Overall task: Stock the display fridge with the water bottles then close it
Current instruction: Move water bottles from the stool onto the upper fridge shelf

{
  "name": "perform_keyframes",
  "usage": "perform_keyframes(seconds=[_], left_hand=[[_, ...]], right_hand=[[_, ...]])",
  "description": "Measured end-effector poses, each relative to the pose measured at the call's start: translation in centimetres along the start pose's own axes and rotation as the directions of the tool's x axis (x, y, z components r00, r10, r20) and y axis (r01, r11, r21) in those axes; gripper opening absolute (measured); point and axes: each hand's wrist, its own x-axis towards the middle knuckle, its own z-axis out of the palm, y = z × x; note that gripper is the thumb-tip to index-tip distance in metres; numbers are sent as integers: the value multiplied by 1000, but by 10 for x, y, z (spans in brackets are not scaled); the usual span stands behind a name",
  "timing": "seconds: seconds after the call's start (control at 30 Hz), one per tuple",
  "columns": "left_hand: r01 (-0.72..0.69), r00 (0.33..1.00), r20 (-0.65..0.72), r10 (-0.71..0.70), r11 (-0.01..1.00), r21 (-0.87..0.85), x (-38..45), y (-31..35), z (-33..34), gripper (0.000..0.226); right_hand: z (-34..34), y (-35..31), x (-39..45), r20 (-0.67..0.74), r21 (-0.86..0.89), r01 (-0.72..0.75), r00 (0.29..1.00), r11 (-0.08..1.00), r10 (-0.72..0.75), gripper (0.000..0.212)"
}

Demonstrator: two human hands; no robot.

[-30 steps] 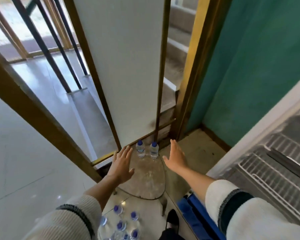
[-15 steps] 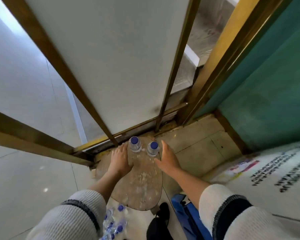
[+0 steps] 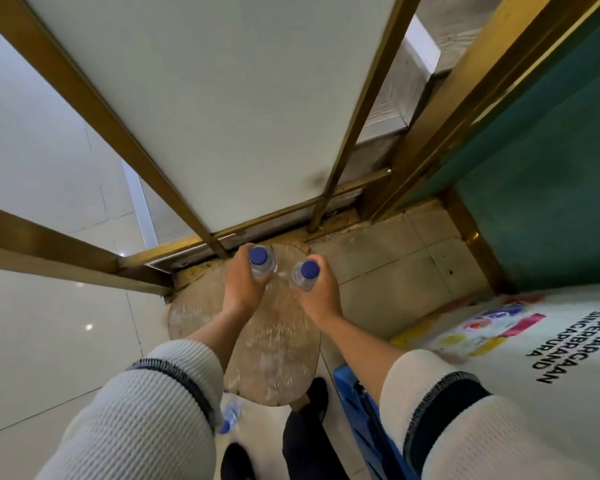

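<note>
Head view: both hands — left hand (image 3: 240, 288), right hand (image 3: 321, 295) — each grip an upright clear blue-capped bottle (image 3: 262, 264).

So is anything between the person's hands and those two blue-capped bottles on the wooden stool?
Nothing visible. The left hand already wraps one clear blue-capped water bottle, the right hand the other, above the round wooden stool.

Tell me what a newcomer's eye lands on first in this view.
First, the two hands at centre: the left hand wrapped around one blue-capped water bottle, the right hand around another bottle, both over a worn round wooden stool. Next, the gold-framed white panel rising ahead, and the teal wall to the right.
</note>
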Motion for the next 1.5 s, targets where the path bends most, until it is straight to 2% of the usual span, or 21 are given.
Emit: perform_keyframes(seconds=[0.17, 0.37, 0.57, 0.77, 0.97, 1.1, 1.3, 1.5], left_hand=[[57, 998, 23, -56, 997, -44, -32, 6, -20, 67], [-55, 998, 40, 57, 997, -45, -84, 33, -65, 74], [-232, 967, 82, 242, 966, -118, -140, 78, -115, 72], [-467, 869, 66, 490, 857, -220, -201, 150, -158, 63], [-705, 671, -9, 742, 633, -321, -263, 238, -188, 66], [-788, 530, -37, 847, 476, -391, -299, 294, -195, 64], [-822, 333, -93, 938, 241, -516, -368, 373, -184, 69], [-731, 226, -142, 964, 71, -678, -451, 444, -154, 70]], right_hand=[[-11, -7, -39, -70, 52, -58, 996, 997, 61, 60], [-35, -23, -109, -194, 149, -34, 979, 988, 63, 62], [-78, -62, -186, -356, 223, 146, 933, 964, -59, 58], [-134, -120, -253, -495, 235, 342, 848, 910, -191, 56], [-201, -173, -320, -649, 153, 512, 697, 845, -305, 59], [-250, -201, -372, -759, 39, 597, 539, 802, -365, 56], [-324, -225, -450, -879, -64, 671, 313, 738, -361, 54], [-390, -228, -537, -942, -214, 671, 52, 710, -333, 45]])
